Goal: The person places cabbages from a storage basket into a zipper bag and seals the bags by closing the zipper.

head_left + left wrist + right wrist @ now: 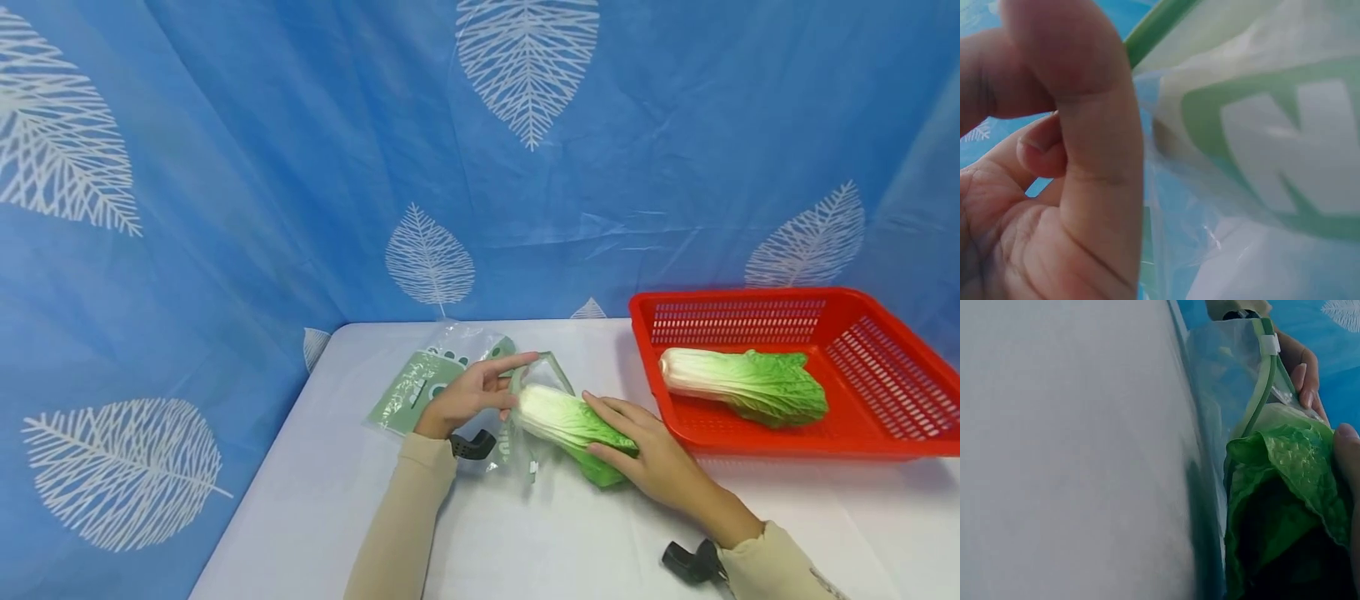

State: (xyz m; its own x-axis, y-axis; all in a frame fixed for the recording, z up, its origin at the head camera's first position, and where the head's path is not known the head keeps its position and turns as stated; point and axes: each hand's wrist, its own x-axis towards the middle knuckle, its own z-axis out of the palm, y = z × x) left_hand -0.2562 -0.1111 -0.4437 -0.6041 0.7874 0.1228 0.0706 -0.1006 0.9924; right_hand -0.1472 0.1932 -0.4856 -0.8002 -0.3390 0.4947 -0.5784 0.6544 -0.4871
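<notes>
A Chinese cabbage (573, 425) lies at the mouth of a clear zip bag (1222, 375), white stem end toward the bag and green leaves outward. My right hand (648, 450) grips its leafy part from above, thumb on the near side and fingers along the far side. At the opening, my left hand (472, 393) holds the bag's edge, index finger stretched along it and thumb near the stem end. A green zip strip with a white slider (1270, 344) edges the mouth. Lettering on the bag fills the left wrist view; the fingertips' hold is partly hidden there.
To the right stands a red plastic basket (750, 447) with another Chinese cabbage (750, 379) in it. A flat green-printed bag (412, 392) lies left of and behind my left hand. Blue leaf-patterned curtains (525, 217) border the white table (315, 500) behind and at left.
</notes>
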